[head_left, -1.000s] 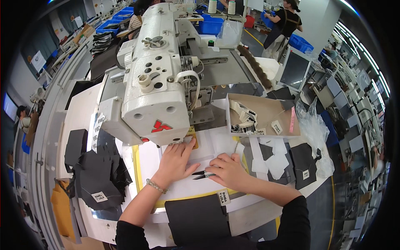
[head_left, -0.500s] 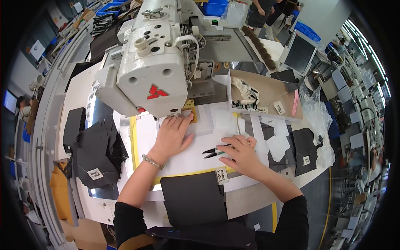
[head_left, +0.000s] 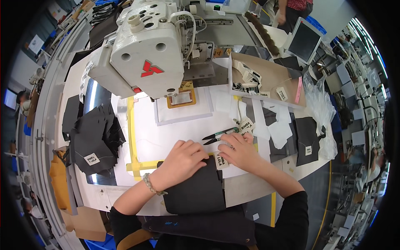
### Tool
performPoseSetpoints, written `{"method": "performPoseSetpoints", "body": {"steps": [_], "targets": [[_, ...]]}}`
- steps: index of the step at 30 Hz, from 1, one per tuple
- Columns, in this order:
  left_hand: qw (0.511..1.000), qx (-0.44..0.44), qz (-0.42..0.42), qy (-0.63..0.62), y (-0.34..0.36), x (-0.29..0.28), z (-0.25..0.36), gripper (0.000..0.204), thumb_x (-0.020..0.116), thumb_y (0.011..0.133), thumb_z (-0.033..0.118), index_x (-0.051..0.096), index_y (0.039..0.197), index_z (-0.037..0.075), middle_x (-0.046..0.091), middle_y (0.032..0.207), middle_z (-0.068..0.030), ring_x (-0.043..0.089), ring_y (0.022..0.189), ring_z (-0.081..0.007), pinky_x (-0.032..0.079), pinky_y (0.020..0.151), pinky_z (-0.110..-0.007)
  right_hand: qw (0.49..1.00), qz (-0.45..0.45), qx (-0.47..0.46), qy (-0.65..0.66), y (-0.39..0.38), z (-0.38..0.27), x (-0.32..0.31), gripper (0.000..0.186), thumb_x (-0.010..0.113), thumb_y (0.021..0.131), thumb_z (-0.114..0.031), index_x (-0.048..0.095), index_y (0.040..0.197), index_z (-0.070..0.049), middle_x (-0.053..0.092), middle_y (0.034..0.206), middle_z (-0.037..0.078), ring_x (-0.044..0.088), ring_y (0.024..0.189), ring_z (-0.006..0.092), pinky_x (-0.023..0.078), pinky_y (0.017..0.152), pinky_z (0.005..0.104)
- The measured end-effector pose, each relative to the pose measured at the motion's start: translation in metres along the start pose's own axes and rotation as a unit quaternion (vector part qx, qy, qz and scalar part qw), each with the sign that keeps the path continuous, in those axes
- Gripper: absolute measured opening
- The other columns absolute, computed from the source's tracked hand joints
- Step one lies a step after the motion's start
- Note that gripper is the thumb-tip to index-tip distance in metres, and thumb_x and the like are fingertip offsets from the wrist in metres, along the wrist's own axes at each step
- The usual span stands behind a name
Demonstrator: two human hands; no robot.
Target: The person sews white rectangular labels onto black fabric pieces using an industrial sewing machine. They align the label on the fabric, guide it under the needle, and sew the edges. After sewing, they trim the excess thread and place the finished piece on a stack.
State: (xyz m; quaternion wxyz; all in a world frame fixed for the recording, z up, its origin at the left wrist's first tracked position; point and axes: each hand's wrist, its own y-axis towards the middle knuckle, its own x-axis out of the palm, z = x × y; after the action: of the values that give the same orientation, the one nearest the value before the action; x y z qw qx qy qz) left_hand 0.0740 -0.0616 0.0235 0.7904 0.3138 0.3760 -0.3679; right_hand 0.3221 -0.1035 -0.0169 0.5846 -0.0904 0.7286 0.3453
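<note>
A black fabric panel (head_left: 193,191) hangs over the table's front edge, close to my body. My left hand (head_left: 183,162) has its fingers closed on the panel's upper edge. Beside it, my right hand (head_left: 239,152) curls its fingers over a white woven label (head_left: 221,161) at the panel's upper right corner; the fingertips partly hide the label. Thread snips (head_left: 221,134) with green on the handle lie just beyond the right hand, blades pointing left. More white labels (head_left: 246,126) lie past that hand's knuckles.
A white sewing machine head (head_left: 146,58) rises at the far side. Under it sits a clear template (head_left: 183,118) with a yellow-brown frame. Stacked black panels (head_left: 93,137) lie left. On the right are a cardboard box (head_left: 268,93) of labels, another labelled panel (head_left: 307,141) and clear plastic wrapping (head_left: 318,108).
My left hand has come back from the template to the black panel. My right hand has shifted nearer, off the snips and onto the label. The view has tilted slightly.
</note>
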Motion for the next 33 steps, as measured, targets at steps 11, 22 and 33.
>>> {"method": "performPoseSetpoints", "body": {"steps": [11,22,33], "targets": [[0.996,-0.072,0.022,-0.043,-0.001,0.012,0.012,0.034,0.078,0.074,0.016,0.068,0.106,0.009,0.061,0.100,-0.0023,0.056,0.092,-0.0214,0.039,0.083,-0.034,0.998,0.037,0.037,0.039,-0.008,-0.003,-0.001,0.020,0.074,0.078,-0.023,0.065,0.095,-0.021,0.058,0.116,-0.003,0.054,0.104,0.0170,0.026,0.084,0.0386],[0.993,-0.057,0.093,-0.043,-0.013,0.023,0.015,0.035,0.078,0.072,0.008,0.070,0.106,0.005,0.069,0.101,-0.0049,0.063,0.088,-0.0213,0.048,0.080,-0.034,0.991,0.039,-0.016,0.128,-0.013,-0.013,-0.012,0.025,0.073,0.078,-0.026,0.071,0.103,-0.023,0.060,0.113,-0.006,0.052,0.103,0.0128,0.024,0.080,0.0384],[0.990,-0.057,0.118,-0.059,-0.015,0.028,0.012,0.028,0.077,0.074,0.006,0.071,0.100,0.005,0.069,0.103,-0.0056,0.064,0.087,-0.0222,0.048,0.080,-0.035,0.991,0.023,-0.022,0.132,-0.019,-0.016,-0.011,0.037,0.080,0.069,-0.022,0.074,0.105,-0.030,0.061,0.116,-0.008,0.050,0.101,0.0163,0.028,0.076,0.0350]]}}
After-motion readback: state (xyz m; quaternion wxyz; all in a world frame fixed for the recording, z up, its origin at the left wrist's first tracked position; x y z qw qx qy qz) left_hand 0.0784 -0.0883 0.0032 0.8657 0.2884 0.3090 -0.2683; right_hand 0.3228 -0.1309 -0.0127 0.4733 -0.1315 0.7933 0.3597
